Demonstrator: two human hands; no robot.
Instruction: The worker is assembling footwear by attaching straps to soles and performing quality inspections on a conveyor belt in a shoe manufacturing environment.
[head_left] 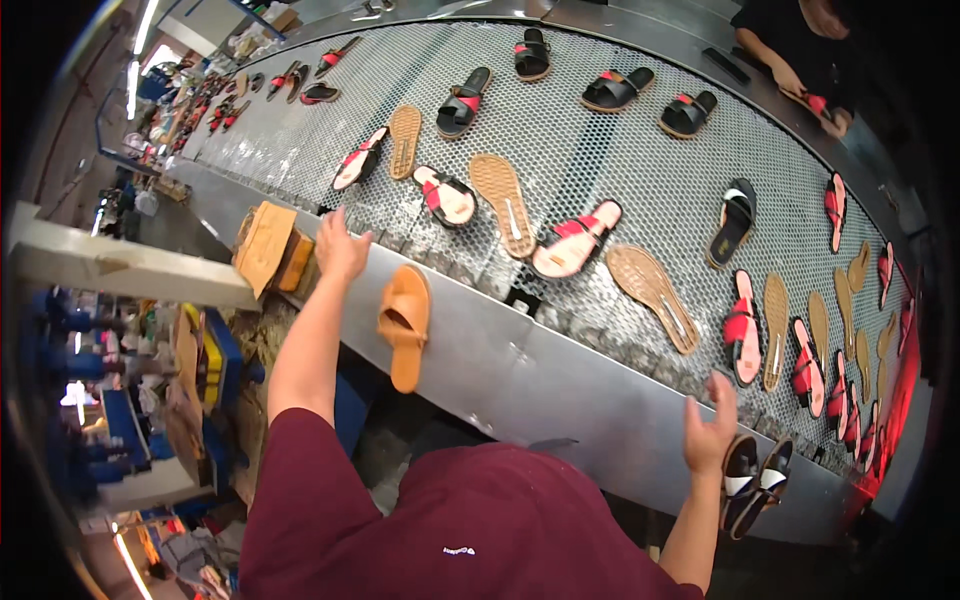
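My left hand (342, 250) is open above the metal edge of the conveyor, its fingers apart and nothing in it. Just right of it, a tan slide sandal (405, 325) lies on the steel ledge. My right hand (710, 428) is also open, thumb spread from the fingers, over the ledge beside a pair of black-and-white sandals (755, 485). On the mesh belt (400, 60) beyond lie a pink-lined red-strap sandal (578, 240), a tan sole (650, 295) and another tan sole (503, 205). A red-strap sandal (742, 330) and a tan sole (775, 332) lie nearest my right hand.
Several black sandals (464, 102) are spread over the far part of the belt. Across it, a person in black (810, 70) holds a red-and-black item. Stacked brownish pads (270, 250) sit left of my left hand, by a pale beam (130, 262). Red light glows at far right.
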